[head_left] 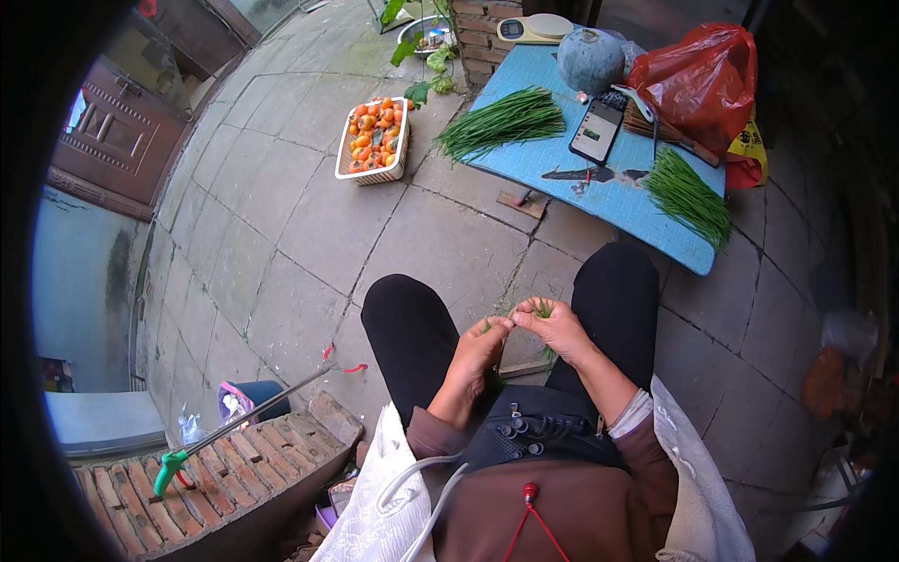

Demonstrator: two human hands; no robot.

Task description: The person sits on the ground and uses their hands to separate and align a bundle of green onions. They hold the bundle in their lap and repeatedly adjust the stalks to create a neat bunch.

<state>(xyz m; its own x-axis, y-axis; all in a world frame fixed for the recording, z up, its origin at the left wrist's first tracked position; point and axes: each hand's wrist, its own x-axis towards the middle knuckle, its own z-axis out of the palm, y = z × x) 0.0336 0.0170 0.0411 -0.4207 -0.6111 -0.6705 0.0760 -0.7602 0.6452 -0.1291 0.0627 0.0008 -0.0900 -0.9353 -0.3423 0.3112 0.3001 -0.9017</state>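
My left hand (477, 351) and my right hand (558, 329) meet fingertip to fingertip between my knees. Thin green chive blades (541, 308) stick out of my right hand's grip. A little green also shows at my left fingers, and most of what that hand holds is hidden behind it. Loose green bits (516, 298) are scattered on the paving below. Ahead, a low blue table (520, 165) bears a large bunch of chives (504, 123) on its left and a smaller bunch of chives (688, 197) at its right edge.
On the table are a phone (595, 132), a grey-green pumpkin (590, 60), a red plastic bag (702, 84) and a kitchen scale (537, 28). A basket (383, 178) of persimmons stands on the paving. At left, a green-handled pick-up grabber (246, 414) leans over a low brick wall (232, 478).
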